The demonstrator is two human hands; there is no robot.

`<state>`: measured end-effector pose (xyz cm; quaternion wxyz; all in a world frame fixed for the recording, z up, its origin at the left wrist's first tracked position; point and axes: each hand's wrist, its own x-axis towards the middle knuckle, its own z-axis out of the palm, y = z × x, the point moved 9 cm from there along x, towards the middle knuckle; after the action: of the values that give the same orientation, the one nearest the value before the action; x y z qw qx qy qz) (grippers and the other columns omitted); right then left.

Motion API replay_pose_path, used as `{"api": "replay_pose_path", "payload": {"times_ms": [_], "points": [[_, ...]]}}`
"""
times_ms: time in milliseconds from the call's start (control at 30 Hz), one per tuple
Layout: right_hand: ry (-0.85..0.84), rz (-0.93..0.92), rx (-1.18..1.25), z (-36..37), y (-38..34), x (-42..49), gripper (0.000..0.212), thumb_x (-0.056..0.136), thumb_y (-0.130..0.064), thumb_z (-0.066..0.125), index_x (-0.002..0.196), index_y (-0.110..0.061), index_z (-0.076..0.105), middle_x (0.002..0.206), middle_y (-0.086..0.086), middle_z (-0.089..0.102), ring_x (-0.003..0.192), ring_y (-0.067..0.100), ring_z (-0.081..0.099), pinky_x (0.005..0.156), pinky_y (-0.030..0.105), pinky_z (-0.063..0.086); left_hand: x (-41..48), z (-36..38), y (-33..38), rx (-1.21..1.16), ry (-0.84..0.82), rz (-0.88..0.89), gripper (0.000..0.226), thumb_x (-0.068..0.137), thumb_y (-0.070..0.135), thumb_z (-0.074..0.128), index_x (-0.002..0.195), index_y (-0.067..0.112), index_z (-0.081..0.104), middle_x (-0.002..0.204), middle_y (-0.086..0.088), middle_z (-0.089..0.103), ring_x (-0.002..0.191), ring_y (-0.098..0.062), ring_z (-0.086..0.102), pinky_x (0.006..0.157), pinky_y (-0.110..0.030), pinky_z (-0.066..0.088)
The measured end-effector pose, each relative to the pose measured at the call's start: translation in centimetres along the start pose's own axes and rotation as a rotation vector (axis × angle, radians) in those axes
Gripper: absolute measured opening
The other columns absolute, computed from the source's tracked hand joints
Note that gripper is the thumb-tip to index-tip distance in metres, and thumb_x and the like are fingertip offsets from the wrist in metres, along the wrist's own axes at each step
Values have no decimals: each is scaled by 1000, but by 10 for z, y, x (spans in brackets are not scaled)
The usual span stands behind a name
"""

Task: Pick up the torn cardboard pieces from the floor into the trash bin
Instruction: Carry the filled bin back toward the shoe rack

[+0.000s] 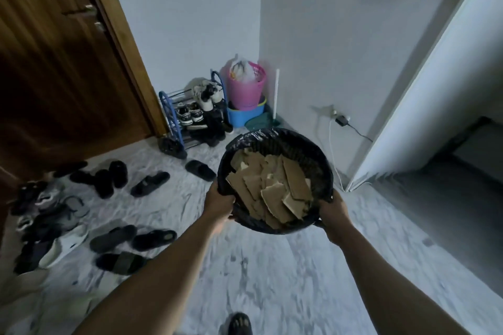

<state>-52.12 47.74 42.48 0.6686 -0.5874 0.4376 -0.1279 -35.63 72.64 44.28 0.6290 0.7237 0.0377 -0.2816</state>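
Observation:
A round trash bin (280, 139) lined with a black plastic bag hangs in the air above the floor, tilted toward me. Several torn brown cardboard pieces (272, 187) are piled inside it. My left hand (219, 205) grips the bin's near-left rim, fingers curled under it. At the near-right rim, my right hand (335, 211) holds the bin the same way. No loose cardboard shows on the marbled floor in view.
Several dark slippers and shoes (109, 179) are scattered over the floor at left. A blue shoe rack (187, 117), a pink basket (246, 87) stacked in a blue tub stand in the corner. A wooden door (54, 62) is at left, a charger cable (330, 144) at the wall.

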Motion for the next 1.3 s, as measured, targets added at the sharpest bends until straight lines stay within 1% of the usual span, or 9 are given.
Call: {"api": "replay_pose_path", "payload": {"times_ms": [200, 367, 500, 600, 733, 900, 1133, 1233, 1300], "points": [[82, 59, 96, -7, -26, 86, 23, 91, -15, 54, 102, -34, 63, 102, 14, 71, 83, 34, 67, 71, 53, 59, 105, 59, 66, 134, -77, 45, 52, 77, -5, 50, 118, 25, 56, 92, -13, 68, 68, -32, 64, 47, -33, 47], [129, 126, 152, -28, -40, 175, 41, 86, 6, 51, 110, -27, 60, 106, 14, 69, 86, 36, 67, 67, 44, 60, 188, 134, 104, 226, -186, 71, 39, 81, -7, 47, 109, 17, 60, 86, -17, 67, 54, -25, 58, 35, -21, 37], [120, 127, 204, -53, -63, 255, 46, 86, 11, 57, 115, -24, 50, 103, 13, 68, 85, 35, 68, 67, 43, 60, 259, 198, 126, 256, -230, 48, 46, 79, -11, 44, 115, 14, 58, 88, -19, 67, 49, -23, 57, 39, -21, 37], [141, 207, 250, -72, -71, 307, 69, 87, 10, 57, 135, -36, 37, 114, 14, 66, 92, 36, 69, 63, 42, 60, 300, 239, 143, 274, -224, 25, 46, 82, -7, 47, 117, 22, 57, 90, -12, 67, 59, -24, 58, 40, -22, 40], [165, 246, 269, -89, -83, 361, 74, 86, 13, 61, 141, -29, 37, 110, 17, 70, 93, 38, 70, 63, 45, 61, 350, 286, 157, 281, -260, -25, 42, 90, -5, 44, 120, 24, 52, 91, -10, 64, 66, -22, 59, 41, -21, 41], [242, 272, 310, -112, -98, 418, 60, 91, 6, 58, 135, -30, 39, 112, 15, 67, 95, 36, 68, 63, 42, 60, 419, 339, 161, 335, -271, -145, 46, 84, -7, 50, 116, 26, 54, 96, -10, 65, 82, -28, 65, 65, -49, 58], [438, 364, 340, -124, -80, 489, 56, 91, 2, 61, 135, -27, 41, 114, 16, 65, 86, 31, 67, 60, 41, 59, 557, 397, 141, 645, -282, -109, 60, 53, 11, 55, 113, 14, 64, 98, -12, 69, 91, -36, 68, 81, -50, 58], [535, 487, 350, -122, -55, 518, 50, 90, -7, 63, 133, -22, 45, 109, 13, 69, 86, 30, 68, 66, 48, 62, 606, 427, 132, 850, -368, -62, 37, 63, 10, 57, 97, 15, 68, 89, -12, 71, 84, -37, 69, 73, -48, 60], [581, 576, 356, -118, -29, 540, 44, 89, -11, 63, 130, -18, 50, 105, 14, 70, 91, 32, 69, 68, 49, 62, 632, 443, 122, 943, -416, -38, 30, 73, 8, 58, 101, 15, 68, 93, -10, 70, 85, -33, 68, 76, -44, 60]]}}
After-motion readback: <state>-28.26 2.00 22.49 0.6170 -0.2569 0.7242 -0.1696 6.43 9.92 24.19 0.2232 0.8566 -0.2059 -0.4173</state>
